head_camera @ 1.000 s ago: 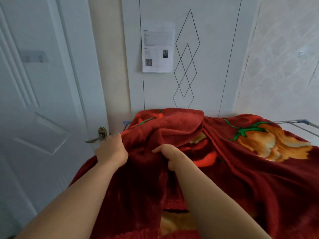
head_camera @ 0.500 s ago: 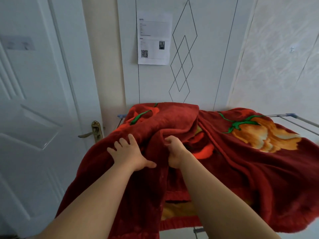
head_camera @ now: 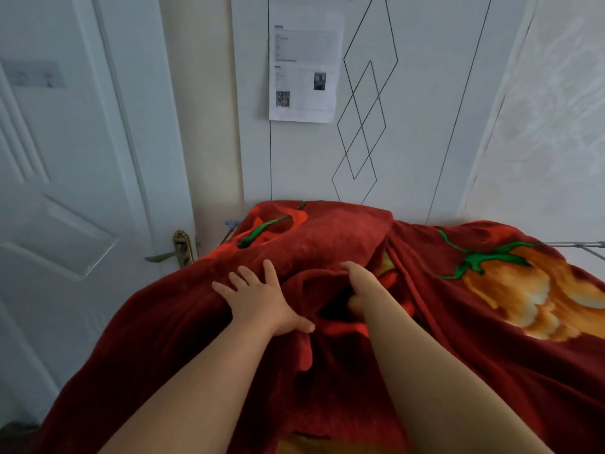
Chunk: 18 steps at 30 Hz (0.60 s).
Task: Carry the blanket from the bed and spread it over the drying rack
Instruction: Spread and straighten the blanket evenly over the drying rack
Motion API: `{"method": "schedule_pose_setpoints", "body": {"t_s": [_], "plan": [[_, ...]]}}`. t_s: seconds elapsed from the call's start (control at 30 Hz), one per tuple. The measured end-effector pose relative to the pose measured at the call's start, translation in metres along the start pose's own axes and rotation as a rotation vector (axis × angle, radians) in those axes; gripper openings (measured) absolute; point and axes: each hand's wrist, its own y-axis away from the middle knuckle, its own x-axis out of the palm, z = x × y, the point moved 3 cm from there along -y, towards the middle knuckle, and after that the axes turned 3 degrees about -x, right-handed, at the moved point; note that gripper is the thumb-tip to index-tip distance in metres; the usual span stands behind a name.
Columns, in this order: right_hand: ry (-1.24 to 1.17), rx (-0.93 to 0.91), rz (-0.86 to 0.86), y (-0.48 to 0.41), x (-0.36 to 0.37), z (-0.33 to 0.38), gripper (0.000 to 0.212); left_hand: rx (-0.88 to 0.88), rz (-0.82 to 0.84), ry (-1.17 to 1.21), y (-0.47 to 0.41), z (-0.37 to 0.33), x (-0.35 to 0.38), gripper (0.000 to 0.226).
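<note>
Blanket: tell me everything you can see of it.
The blanket is dark red, plush-looking fleece, printed with big orange and red flowers on green stems. It lies draped over the rack, hiding all but rod ends at left and right, and hangs down the near and left sides. It is rumpled, with a thick fold bunched across the middle. The left hand presses flat on it, fingers spread; the right hand grips a fold.

A deep red blanket [head_camera: 343, 237] printed with orange flowers and green stems is seen against white doors [head_camera: 409, 93] lined with thin black diamonds, beside a brass handle [head_camera: 181, 249].
</note>
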Motion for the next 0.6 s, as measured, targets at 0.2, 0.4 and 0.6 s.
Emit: {"method": "schedule_pose_setpoints", "body": {"t_s": [0.2, 0.4, 0.6], "plan": [[-0.056, -0.005, 0.024, -0.040, 0.000, 0.017, 0.055, -0.109, -0.068, -0.126, -0.020, -0.011, 0.006, 0.123], [-0.003, -0.043, 0.013, -0.063, 0.027, 0.030, 0.102, -0.113, -0.180, -0.096, -0.030, -0.001, -0.003, 0.090], [-0.045, -0.163, 0.174, -0.081, 0.080, 0.056, 0.108, -0.171, -0.303, -0.025, -0.047, 0.028, -0.030, 0.080]]}}
